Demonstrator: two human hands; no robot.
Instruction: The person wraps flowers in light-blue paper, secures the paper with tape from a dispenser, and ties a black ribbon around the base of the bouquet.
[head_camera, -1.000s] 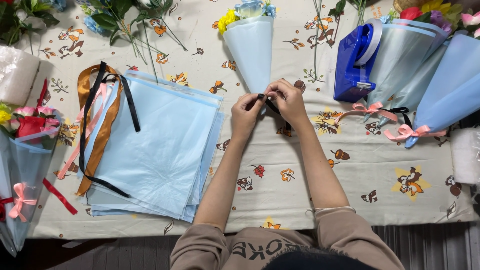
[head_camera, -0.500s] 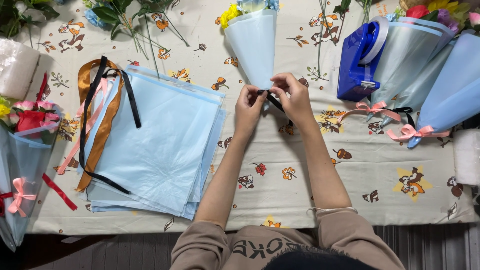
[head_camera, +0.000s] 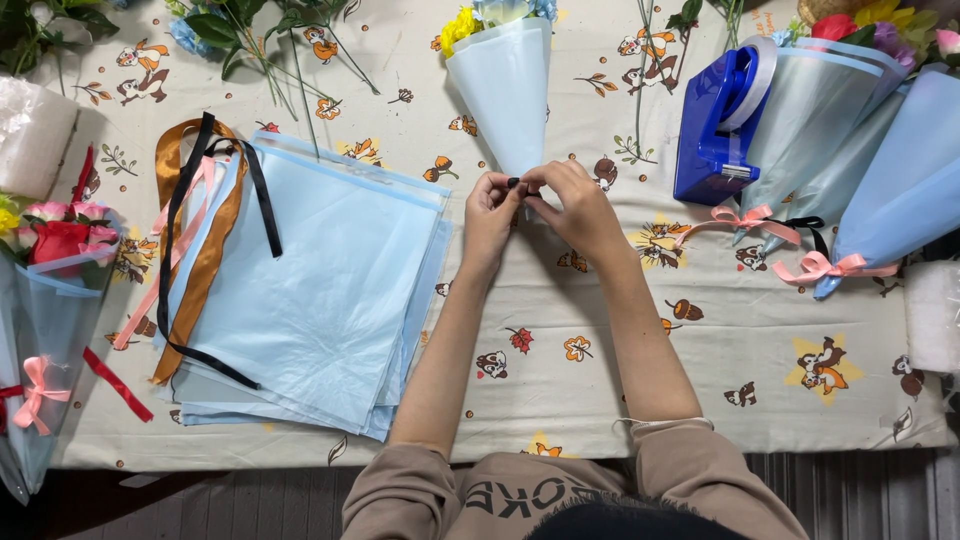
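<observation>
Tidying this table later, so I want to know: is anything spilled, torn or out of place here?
Nothing looks spilled or torn. Both hands, left hand and right hand, pinch a dark ribbon at the tip of the blue paper cone. Loose ribbons lie draped across the paper stack, untidy but undamaged.

Pale blue bouquet cone (head_camera: 505, 90), black ribbon (head_camera: 513, 183) at tip

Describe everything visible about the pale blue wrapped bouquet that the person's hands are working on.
The bouquet is a cone of pale blue, slightly translucent wrapping that looks like thin plastic or paper. It lies flat on the patterned tablecloth, wide mouth away from the person, narrow tip toward them. Yellow and light blue flowers show at the mouth. The left hand and right hand pinch the tip, where a bit of black ribbon shows.
</observation>
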